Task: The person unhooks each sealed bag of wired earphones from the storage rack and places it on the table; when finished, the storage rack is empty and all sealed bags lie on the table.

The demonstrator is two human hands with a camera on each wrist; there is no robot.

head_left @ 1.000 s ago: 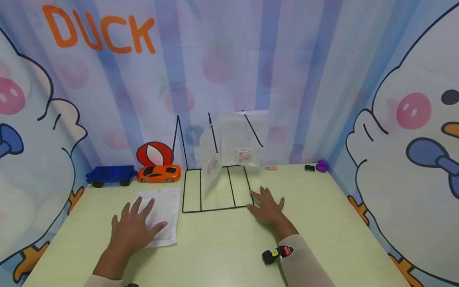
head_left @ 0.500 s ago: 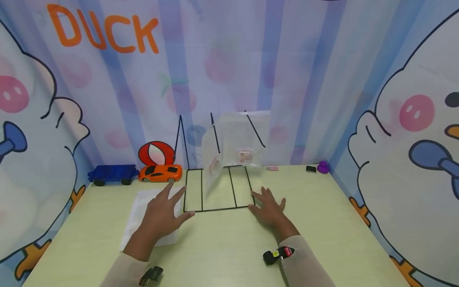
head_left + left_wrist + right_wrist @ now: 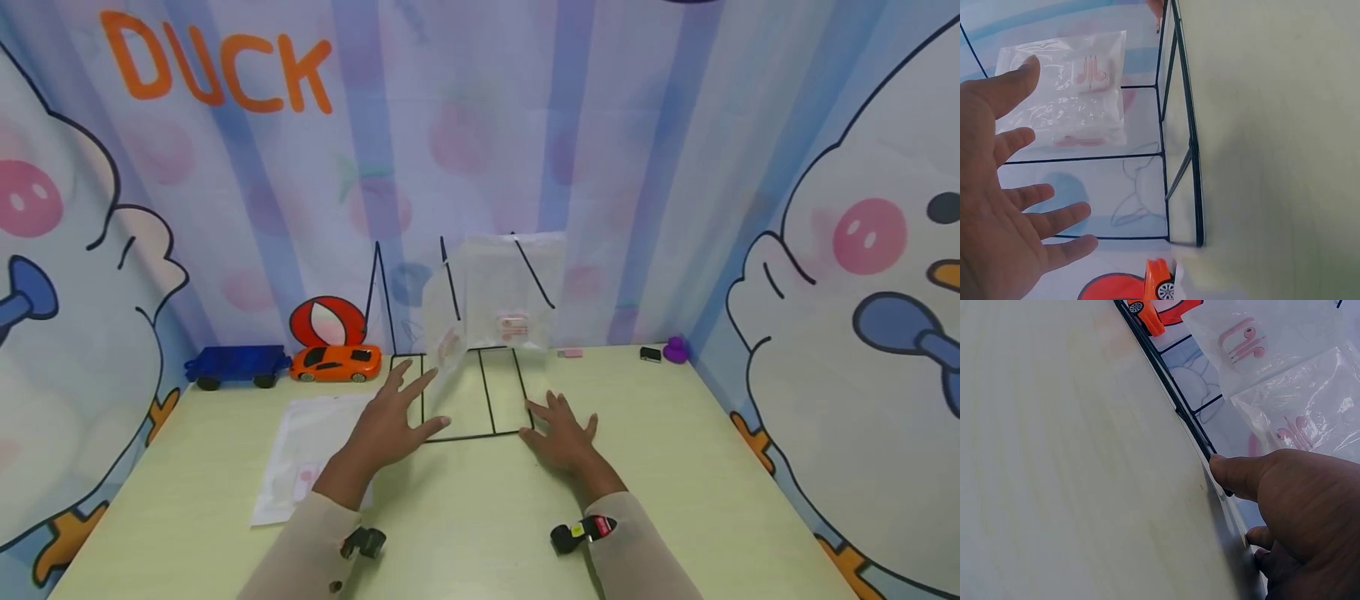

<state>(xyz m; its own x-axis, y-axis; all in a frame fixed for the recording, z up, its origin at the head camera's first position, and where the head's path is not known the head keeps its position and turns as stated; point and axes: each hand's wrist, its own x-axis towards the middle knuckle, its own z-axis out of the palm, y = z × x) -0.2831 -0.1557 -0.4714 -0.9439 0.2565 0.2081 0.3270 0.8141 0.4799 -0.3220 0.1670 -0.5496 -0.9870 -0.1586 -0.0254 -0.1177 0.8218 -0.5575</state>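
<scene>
A black wire rack (image 3: 468, 437) with upright dividers stands on the table. Two clear plastic bags are in its slots: one bag (image 3: 491, 279) faces forward, the other bag (image 3: 442, 308) leans at an angle. Pink earphones (image 3: 1297, 432) show inside one in the right wrist view. My left hand (image 3: 382, 421), fingers spread and holding nothing, hovers over the rack's left end. At the front right corner, my right hand (image 3: 562, 437) rests with its thumb touching the frame. A third bag (image 3: 300, 429) lies flat on the table at left, partly hidden by my left forearm.
Behind the flat bag stand a blue toy wagon (image 3: 238, 364), an orange toy car (image 3: 335, 363) and a red-and-white ring shape (image 3: 302, 318). A pink USB stick (image 3: 572, 353), a small black item (image 3: 650, 354) and a purple figure (image 3: 676, 349) lie at back right.
My left hand has moved right, from over the flat bag to the rack's left end, uncovering more of that bag. My right hand has stayed at the rack's corner.
</scene>
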